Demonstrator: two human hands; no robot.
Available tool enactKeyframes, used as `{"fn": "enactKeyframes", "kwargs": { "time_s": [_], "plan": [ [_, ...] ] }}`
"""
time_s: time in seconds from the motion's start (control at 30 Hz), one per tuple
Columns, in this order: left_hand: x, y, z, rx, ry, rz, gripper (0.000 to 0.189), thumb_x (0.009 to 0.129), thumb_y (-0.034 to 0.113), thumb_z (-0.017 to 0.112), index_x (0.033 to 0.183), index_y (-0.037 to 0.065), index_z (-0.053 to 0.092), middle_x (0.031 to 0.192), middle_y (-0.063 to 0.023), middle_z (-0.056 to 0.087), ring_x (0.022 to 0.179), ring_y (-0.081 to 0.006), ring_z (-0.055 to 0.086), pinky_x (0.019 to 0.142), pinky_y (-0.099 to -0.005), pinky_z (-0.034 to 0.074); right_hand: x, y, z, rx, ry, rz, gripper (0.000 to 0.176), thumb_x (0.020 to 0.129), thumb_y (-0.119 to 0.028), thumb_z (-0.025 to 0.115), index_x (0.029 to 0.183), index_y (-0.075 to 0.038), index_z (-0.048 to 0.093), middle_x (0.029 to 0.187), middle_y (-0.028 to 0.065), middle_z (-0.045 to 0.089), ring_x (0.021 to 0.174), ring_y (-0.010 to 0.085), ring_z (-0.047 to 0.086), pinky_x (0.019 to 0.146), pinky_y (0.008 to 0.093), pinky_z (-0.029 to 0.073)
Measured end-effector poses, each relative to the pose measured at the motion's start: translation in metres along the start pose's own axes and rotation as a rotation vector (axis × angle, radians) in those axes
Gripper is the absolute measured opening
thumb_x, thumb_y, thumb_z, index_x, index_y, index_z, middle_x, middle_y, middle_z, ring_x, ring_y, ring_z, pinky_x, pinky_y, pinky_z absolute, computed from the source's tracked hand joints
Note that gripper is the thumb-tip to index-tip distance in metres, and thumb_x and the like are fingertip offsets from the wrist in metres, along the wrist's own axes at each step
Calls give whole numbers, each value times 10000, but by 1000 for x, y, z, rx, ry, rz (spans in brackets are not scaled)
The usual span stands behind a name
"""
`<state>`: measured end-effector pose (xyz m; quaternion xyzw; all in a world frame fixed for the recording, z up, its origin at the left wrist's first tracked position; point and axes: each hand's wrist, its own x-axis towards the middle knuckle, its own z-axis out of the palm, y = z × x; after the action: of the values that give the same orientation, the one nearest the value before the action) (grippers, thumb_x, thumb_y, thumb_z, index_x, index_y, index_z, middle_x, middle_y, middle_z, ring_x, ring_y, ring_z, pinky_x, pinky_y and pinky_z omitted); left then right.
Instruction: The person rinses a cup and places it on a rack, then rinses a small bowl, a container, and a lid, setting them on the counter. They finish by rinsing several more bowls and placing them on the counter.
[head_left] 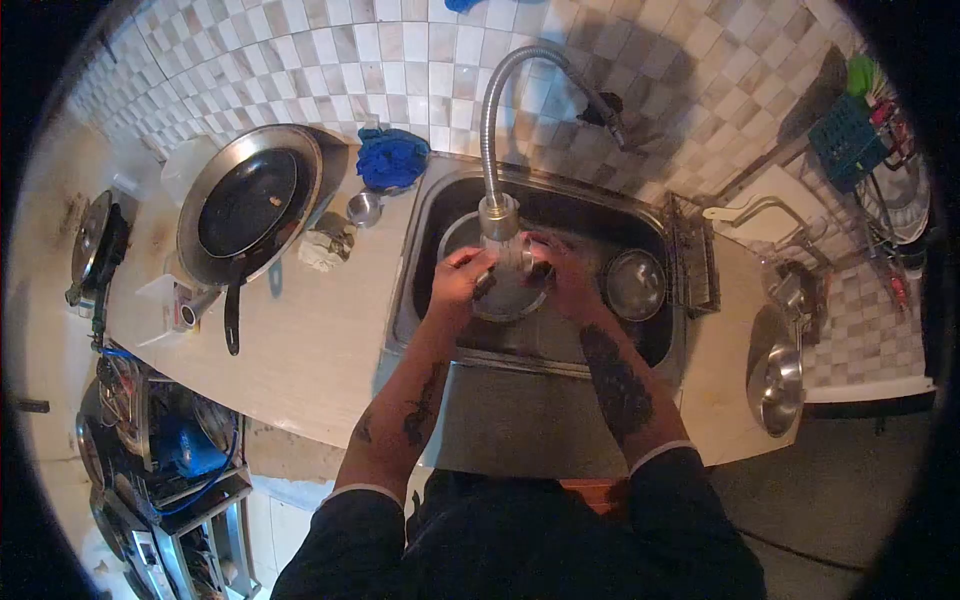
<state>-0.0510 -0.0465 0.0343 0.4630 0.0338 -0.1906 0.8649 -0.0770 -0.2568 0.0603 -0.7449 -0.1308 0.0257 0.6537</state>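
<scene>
One steel sink (405, 300) walls everything in; the tap (489, 120) overhead and a bowl (635, 283) to the right leave little free room. Inside, a round steel plate (507, 302) looks stiff, light, probably wet and slippery, best held by its rim. Left hand (460, 275) and right hand (565, 272) curl around opposite edges.
</scene>
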Motion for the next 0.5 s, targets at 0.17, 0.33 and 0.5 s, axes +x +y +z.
{"fn": "enactKeyframes", "kwargs": {
  "time_s": [0.17,0.33,0.5],
  "plan": [
    [4,-2,10,35,-87,31,189,833,161,742,941,17,684,909,-38,664,855,-132,615,783,-286,479,2,-26,-3,-201,-81,-14,408,959,-286,553,1264,-15,547,1273,103,552,1141,221,560,921,403,506],
    [8,6,23,145,37,104,287,787,90,751,1028,45,603,1000,-46,624,894,-155,614,785,-300,485,5,-42,4,-65,7,124,459,978,-358,523,1276,-9,542,1204,118,589,1099,215,575,915,368,489],
    [5,22,18,127,-136,157,462,755,59,778,1150,77,539,1037,-61,600,932,-159,598,810,-324,497,12,-16,15,-323,-8,-26,457,990,-367,529,1291,-23,545,1133,75,620,992,171,609,877,330,498]
  ]
}}
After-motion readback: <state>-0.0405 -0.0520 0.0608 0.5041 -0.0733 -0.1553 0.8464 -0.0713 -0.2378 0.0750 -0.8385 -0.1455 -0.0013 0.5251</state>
